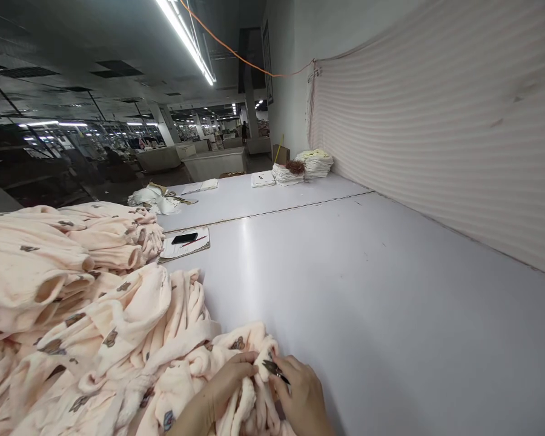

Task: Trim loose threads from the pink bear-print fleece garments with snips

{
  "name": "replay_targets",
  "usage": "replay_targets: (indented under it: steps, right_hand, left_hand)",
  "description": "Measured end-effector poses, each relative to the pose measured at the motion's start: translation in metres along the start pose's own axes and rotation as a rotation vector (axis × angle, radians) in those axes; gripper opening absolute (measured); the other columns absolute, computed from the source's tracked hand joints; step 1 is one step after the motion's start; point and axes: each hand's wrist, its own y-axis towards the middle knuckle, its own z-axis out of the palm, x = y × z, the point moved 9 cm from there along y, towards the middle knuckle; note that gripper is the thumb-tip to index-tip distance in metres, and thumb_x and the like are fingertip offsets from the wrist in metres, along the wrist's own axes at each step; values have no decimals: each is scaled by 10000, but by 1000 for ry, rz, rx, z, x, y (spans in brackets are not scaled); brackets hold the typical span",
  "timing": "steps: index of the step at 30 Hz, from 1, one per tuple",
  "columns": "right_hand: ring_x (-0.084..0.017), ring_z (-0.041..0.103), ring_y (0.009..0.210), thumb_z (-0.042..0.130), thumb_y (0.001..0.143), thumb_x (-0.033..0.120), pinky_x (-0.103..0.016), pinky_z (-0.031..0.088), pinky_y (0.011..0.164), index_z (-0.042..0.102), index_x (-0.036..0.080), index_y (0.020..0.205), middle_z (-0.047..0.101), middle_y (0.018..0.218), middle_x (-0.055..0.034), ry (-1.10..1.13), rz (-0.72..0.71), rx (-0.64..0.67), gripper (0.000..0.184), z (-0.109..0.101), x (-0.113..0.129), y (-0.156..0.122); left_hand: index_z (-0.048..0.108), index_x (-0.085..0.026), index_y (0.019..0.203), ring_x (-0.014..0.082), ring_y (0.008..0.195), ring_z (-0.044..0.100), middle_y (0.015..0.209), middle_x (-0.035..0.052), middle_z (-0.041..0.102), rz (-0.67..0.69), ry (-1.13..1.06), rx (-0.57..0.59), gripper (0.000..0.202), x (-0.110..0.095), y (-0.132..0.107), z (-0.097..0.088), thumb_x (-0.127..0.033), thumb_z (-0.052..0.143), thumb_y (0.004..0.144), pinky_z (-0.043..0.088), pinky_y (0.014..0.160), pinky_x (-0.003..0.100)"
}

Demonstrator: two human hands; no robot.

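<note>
At the bottom edge, my left hand (pixel 229 378) pinches a fold of a pale pink fleece garment (pixel 195 363) printed with small brown motifs. My right hand (pixel 300 396) is closed on small metal thread snips (pixel 272 368), whose blades point at the pinched fold. The garment lies at the front of a white table (pixel 367 290).
A big heap of the same pink fleece garments (pixel 59 272) fills the left side. Behind it lie a clipboard with papers (pixel 186 245) and a black phone (pixel 184 238). Stacks of folded cloth (pixel 315 163) sit at the far end. A striped fabric-covered wall (pixel 458 139) runs along the right.
</note>
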Motion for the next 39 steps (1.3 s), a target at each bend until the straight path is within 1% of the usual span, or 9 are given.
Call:
replay_targets:
  steps: [7, 11, 14, 18, 21, 26, 30, 34, 39]
  right_hand:
    - [-191, 656, 774, 555, 830, 236, -253, 446, 681, 677, 305, 1068, 712, 917, -4, 37, 41, -12, 276, -4, -11, -2]
    - [-194, 654, 818, 571, 811, 217, -250, 452, 723, 695, 328, 1045, 714, 927, 3, 233, 55, -15, 287, 1, -13, -1]
    - [-183, 658, 800, 504, 877, 295, -240, 477, 710, 714, 267, 962, 708, 858, -18, 339, 109, -49, 229, 5, -24, 3]
    - [-217, 643, 930, 489, 885, 369, -281, 493, 800, 655, 187, 1034, 687, 994, -81, 407, 183, -118, 288, 3, -37, 4]
    - [-186, 648, 878, 498, 889, 344, -249, 500, 767, 666, 203, 964, 686, 923, -48, 474, 147, -70, 232, 4, -25, 1]
    - [-185, 644, 883, 540, 850, 226, -252, 492, 782, 684, 201, 999, 671, 918, -50, 525, 61, -23, 208, 5, 13, 0]
    - [-186, 640, 924, 554, 814, 147, -254, 482, 824, 693, 233, 1012, 672, 961, -40, 540, -5, -23, 256, 16, 37, 5]
    - [-184, 648, 877, 541, 856, 199, -251, 493, 784, 711, 237, 934, 680, 900, -33, 622, 24, -52, 190, 23, 39, 11]
    - [-188, 645, 912, 551, 840, 191, -255, 493, 803, 697, 230, 981, 677, 943, -35, 584, -2, 12, 206, 15, 42, 8]
  left_hand:
    - [654, -137, 783, 193, 626, 631, 610, 16, 665, 10, 58, -7, 155, -5, -5, 4, -173, 626, 635, 465, 693, 292]
    - [654, -137, 799, 195, 644, 628, 635, 25, 661, 31, 154, -8, 169, -6, -5, 5, -205, 587, 659, 470, 726, 314]
    - [661, -144, 782, 220, 680, 614, 660, 31, 648, 68, 310, -52, 167, -7, -7, 3, -232, 600, 655, 462, 720, 339]
    - [635, -193, 709, 249, 810, 530, 731, 22, 595, 290, 580, -301, 68, -30, -26, -9, -219, 616, 649, 375, 797, 345]
    - [572, -224, 809, 264, 916, 484, 853, 27, 582, 442, 663, -511, 136, -46, -49, -20, -221, 592, 675, 331, 847, 339]
    - [460, -242, 773, 209, 747, 481, 734, -21, 519, 594, 548, -589, 29, -48, -68, -24, -257, 482, 762, 386, 691, 288]
    - [459, -235, 790, 177, 714, 477, 743, -42, 527, 539, 316, -462, 108, -35, -62, -24, -217, 539, 719, 394, 648, 258]
    - [426, -233, 791, 156, 658, 475, 711, -51, 533, 520, 145, -395, 164, -28, -57, -24, -221, 558, 695, 403, 628, 262]
    - [468, -235, 816, 176, 710, 507, 719, -48, 527, 640, 263, -523, 196, -38, -71, -20, -217, 593, 666, 396, 650, 265]
